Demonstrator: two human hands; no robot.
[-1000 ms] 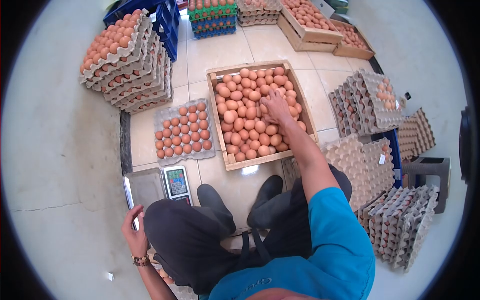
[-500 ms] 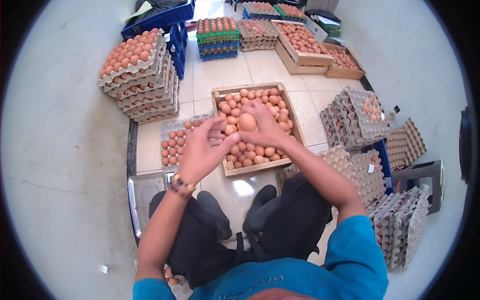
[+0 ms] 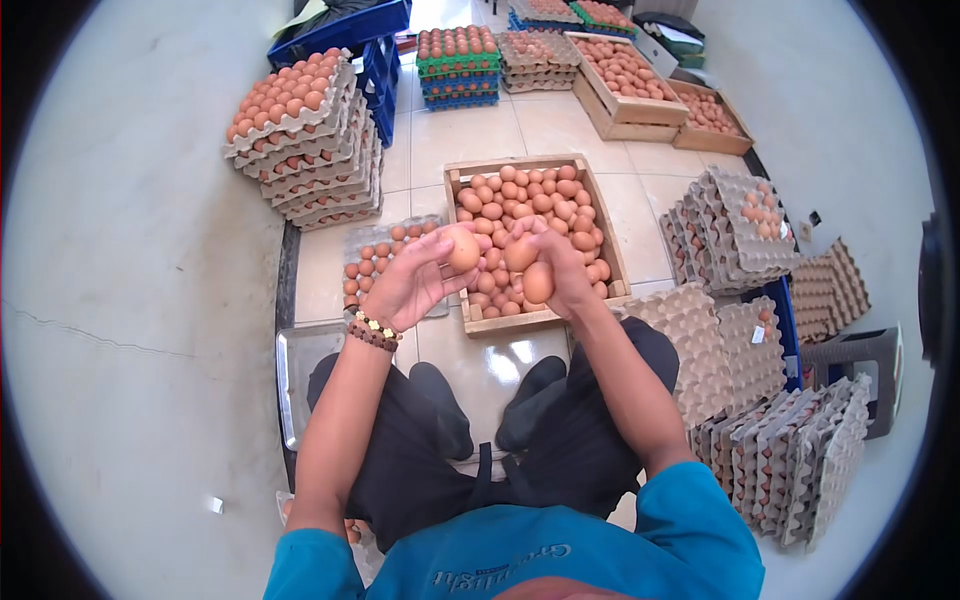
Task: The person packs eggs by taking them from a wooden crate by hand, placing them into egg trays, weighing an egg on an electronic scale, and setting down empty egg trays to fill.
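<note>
My left hand (image 3: 412, 284), palm turned up, holds a brown egg (image 3: 462, 249) between thumb and fingers. In my right hand (image 3: 562, 262) are two eggs, an upper egg (image 3: 520, 254) and a lower egg (image 3: 538, 282), with the fingers curled round them. Both hands are above the near part of a wooden crate (image 3: 606, 208) full of loose brown eggs. Left of the crate lies a grey egg tray (image 3: 432, 222) partly filled with eggs, partly hidden behind my left hand and forearm.
A tall stack of filled trays (image 3: 318, 150) stands at the left wall. Further wooden crates (image 3: 640, 105) and green and blue trays (image 3: 458, 68) are at the back. Stacked cardboard trays (image 3: 725, 235) line the right side. A metal pan (image 3: 292, 385) lies beside my left leg.
My left hand has turned palm up and now holds an egg. Two eggs now show in my right hand, where one showed before. The whole view has shifted slightly.
</note>
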